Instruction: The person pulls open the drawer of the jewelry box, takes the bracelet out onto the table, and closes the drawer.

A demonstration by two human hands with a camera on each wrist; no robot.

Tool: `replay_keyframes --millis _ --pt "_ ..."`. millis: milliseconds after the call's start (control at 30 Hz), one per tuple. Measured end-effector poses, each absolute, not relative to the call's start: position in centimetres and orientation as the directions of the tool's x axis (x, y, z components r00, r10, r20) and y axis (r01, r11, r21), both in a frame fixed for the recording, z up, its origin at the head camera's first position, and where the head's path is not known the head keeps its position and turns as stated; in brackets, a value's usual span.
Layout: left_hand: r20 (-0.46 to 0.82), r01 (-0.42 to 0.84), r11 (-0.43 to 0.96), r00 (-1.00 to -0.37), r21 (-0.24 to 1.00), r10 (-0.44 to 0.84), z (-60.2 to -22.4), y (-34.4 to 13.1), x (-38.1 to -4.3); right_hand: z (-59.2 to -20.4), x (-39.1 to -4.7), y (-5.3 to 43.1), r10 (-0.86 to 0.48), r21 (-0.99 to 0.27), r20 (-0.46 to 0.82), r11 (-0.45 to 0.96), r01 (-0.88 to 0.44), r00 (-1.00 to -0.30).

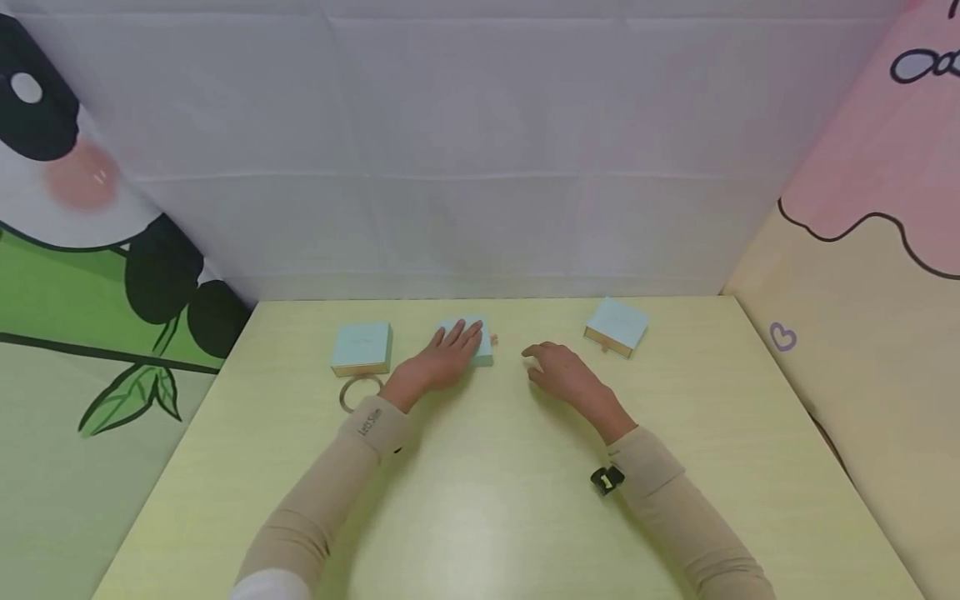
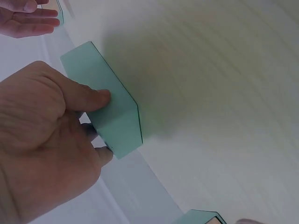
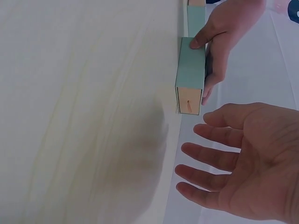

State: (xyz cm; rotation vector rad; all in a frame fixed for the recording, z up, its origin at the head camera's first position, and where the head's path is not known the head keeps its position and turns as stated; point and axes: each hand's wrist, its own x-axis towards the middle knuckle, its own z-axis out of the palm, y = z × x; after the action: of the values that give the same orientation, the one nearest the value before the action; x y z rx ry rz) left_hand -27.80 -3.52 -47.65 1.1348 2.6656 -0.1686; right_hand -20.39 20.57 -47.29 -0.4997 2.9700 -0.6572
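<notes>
My left hand (image 1: 444, 360) lies over the middle light blue-green box (image 1: 482, 357). Its thumb bears on one side face of the box (image 2: 119, 123), while the other fingers spread over the top. At the right end of this box a small pinkish pull tab (image 1: 494, 339) sticks out from a tan inner drawer face (image 3: 188, 100). Held just above the table, my right hand (image 1: 566, 375) is to the right of that tab, apart from it. Its fingers are loosely bent with nothing between them.
A similar box (image 1: 360, 346) sits to the left, with a thin beige ring (image 1: 345, 396) before it, partly covered by my left wrist. Another box (image 1: 618, 323) lies turned at the back right. A white cloth wall (image 1: 480, 208) borders the far edge of the table (image 1: 480, 500).
</notes>
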Motion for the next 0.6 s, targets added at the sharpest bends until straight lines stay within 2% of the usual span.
replay_keyframes --millis 200,433,600 --pt "-0.218 0.701 0.713 -0.694 0.013 0.686 -48.4 -3.5 -27.6 -47.1 -20.8 19.9 -0.346 -0.423 0.002 0.850 -0.314 -0.938" --pt "-0.052 0.626 0.778 -0.776 0.054 0.628 -48.8 -2.8 -27.4 -46.4 -22.6 18.6 -0.340 -0.445 -0.026 0.846 -0.294 -0.940" --pt "-0.017 0.574 0.814 -0.816 0.092 0.578 -48.9 -2.2 -27.4 -46.2 -24.1 17.7 -0.340 -0.474 -0.035 0.834 -0.284 -0.940"
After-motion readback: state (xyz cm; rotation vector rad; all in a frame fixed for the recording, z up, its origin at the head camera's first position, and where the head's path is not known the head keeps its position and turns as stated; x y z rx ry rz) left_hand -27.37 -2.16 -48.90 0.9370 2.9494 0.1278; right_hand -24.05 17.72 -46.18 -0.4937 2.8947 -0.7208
